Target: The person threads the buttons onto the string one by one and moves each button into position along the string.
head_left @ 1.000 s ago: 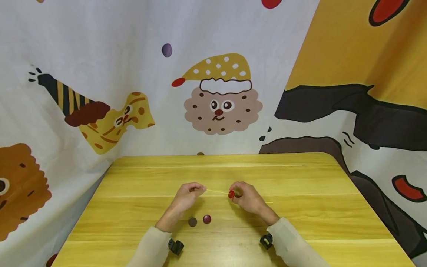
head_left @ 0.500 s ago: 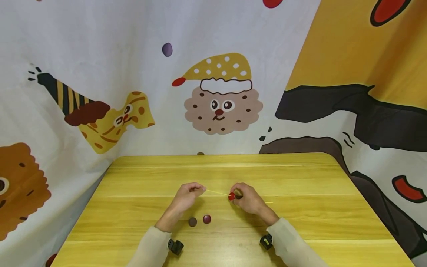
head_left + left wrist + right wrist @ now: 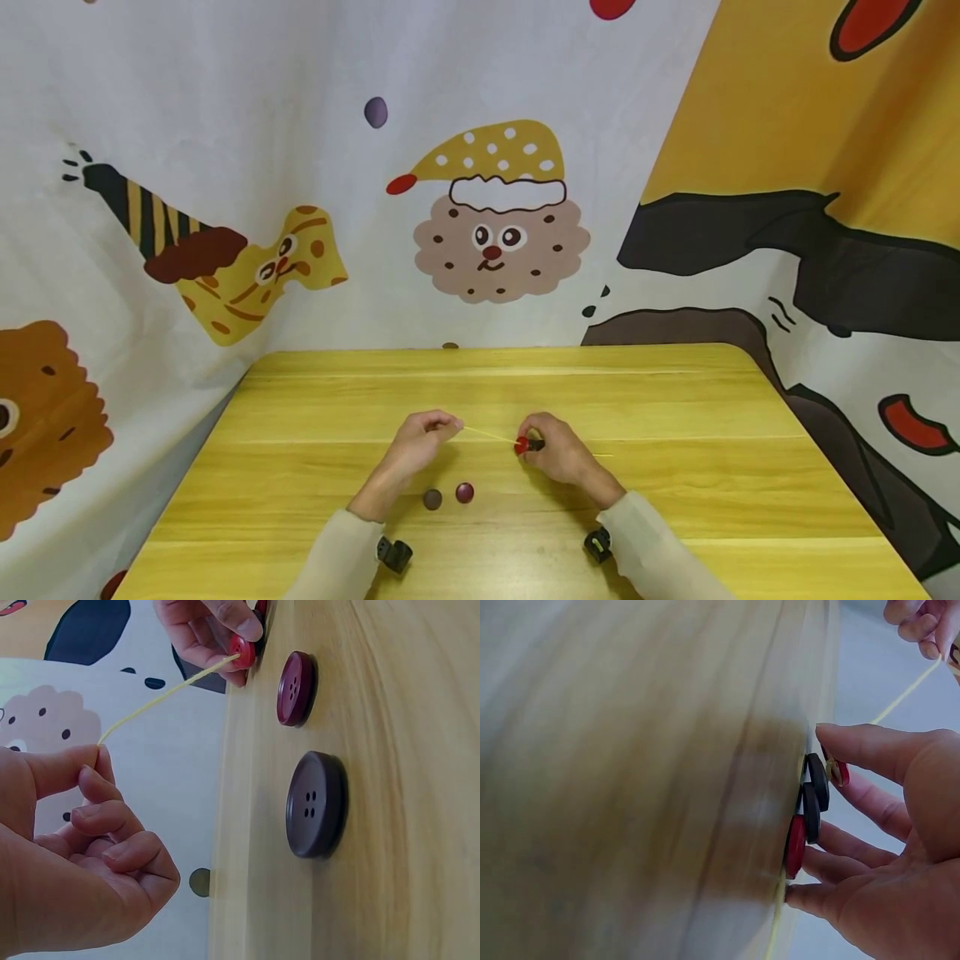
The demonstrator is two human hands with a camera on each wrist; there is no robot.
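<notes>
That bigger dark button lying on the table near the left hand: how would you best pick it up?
Take the dark four-hole button by its rim, probably from straight above with thumb and a fingertip on opposite edges. It lies flat on the wooden table, so there is no way under it, but its thick rounded rim stands proud. The maroon button beside it lies apart, leaving room for fingers.

A yellow wooden table [image 3: 675,400] stands against cartoon-printed cloth walls [image 3: 225,125].

Blurred table [image 3: 630,780], right wrist view
</notes>
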